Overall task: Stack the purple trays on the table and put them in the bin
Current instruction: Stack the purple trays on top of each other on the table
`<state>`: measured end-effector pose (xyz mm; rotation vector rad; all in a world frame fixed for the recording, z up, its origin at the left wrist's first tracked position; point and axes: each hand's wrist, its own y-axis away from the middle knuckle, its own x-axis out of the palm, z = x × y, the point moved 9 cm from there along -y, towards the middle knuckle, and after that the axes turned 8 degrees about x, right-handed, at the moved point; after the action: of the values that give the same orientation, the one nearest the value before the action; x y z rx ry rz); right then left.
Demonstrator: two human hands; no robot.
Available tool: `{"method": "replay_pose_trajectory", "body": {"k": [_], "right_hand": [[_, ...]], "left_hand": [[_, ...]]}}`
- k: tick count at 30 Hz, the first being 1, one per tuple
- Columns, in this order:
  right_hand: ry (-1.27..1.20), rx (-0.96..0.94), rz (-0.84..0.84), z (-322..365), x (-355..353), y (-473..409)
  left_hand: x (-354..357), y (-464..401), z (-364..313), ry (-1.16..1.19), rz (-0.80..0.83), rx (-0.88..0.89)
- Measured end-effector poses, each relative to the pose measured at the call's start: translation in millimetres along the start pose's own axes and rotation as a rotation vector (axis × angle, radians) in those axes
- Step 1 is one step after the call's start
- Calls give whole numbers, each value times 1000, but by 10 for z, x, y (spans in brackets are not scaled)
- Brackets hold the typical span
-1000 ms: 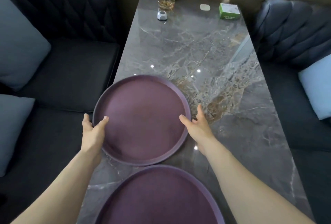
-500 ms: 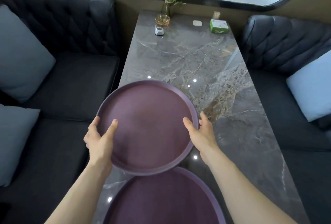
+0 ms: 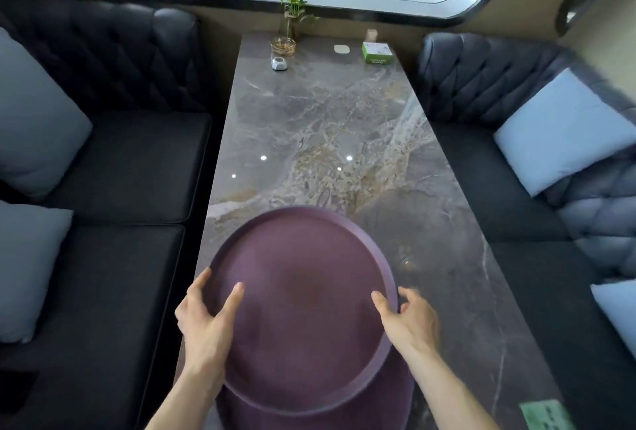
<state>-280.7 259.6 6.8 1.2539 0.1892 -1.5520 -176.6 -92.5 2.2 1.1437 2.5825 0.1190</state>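
Observation:
A round purple tray (image 3: pixel 303 299) hangs above the near end of the marble table (image 3: pixel 327 127), tilted a little. My left hand (image 3: pixel 206 323) grips its left rim, thumb on the inside. My right hand (image 3: pixel 409 323) holds the right rim the same way. A second purple tray (image 3: pixel 399 402) lies flat on the table under the held one and is mostly hidden by it. No bin is in view.
At the table's far end stand a small plant in a glass vase (image 3: pixel 290 27), a small grey device (image 3: pixel 279 63), a white pad (image 3: pixel 341 49) and a green box (image 3: pixel 377 53). Dark sofas with pale cushions (image 3: pixel 561 140) flank the table. A green paper (image 3: pixel 545 414) lies near right.
Both hands closed on the far tray, lifted it off the table and drew it toward me until it covers most of the near tray. The view also tilted up.

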Motion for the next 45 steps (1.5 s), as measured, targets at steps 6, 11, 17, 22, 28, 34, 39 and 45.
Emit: {"method": "replay_pose_trajectory", "body": {"k": [6,11,17,22,28,34,39,45], "right_hand": [[-6,91,-50,-735,-23,310],[-4,111,-75,-1132,49,406],[11,104,-86,-1276,87,509],[52,90,-142,-1242,46,476],[50,64,-179,-1152,29,365],[44,42,-238,-1049,53,257],[30,22,-262,-1076,94,268],[44,36,-246,-1055,112,235]], "left_hand": [[-54,429,361,-54,60,-38],[-98,612,589,-157,78,-63],[-202,714,547,-444,32,-12],[-247,631,471,-544,-1,24],[-276,398,607,-545,-59,-14],[-215,312,685,-546,-97,-10],[-217,350,698,-550,-153,24],[-234,323,654,-610,-140,73]]}}
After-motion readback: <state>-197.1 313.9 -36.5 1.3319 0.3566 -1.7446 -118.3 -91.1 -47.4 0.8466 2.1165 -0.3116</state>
